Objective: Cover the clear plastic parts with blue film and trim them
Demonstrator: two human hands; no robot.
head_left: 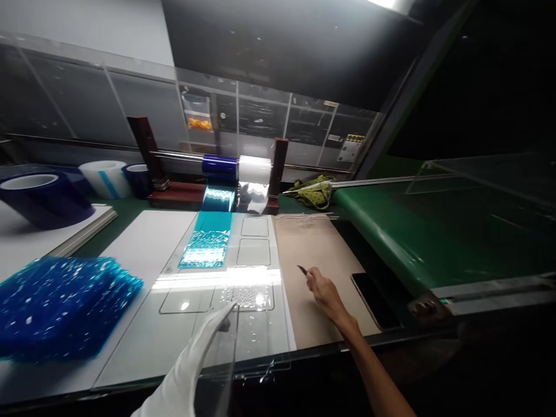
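My left hand [219, 320], in a white glove or sleeve, is closed on the edge of a clear plastic sheet [228, 370] that hangs down toward the table's front edge. Under it lies a glass-like board [143, 341] with rounded outlines drawn on it. A strip of blue film [206, 237] comes down from a blue roll [220, 168] and lies on this board. Clear film [247, 292] with bubbles covers part of the outlines. My right hand [322, 292], bare, is closed around a small dark pointed blade [302, 270] over brown cardboard [310, 243].
A pile of blue film pieces [65, 307] lies at left, with large film rolls [43, 200] behind. A roll stand [174, 194] carries the blue roll and a clear roll [255, 171]. To the right are a phone [376, 301], yellow-green cloth [313, 191] and a green conveyor belt [391, 231].
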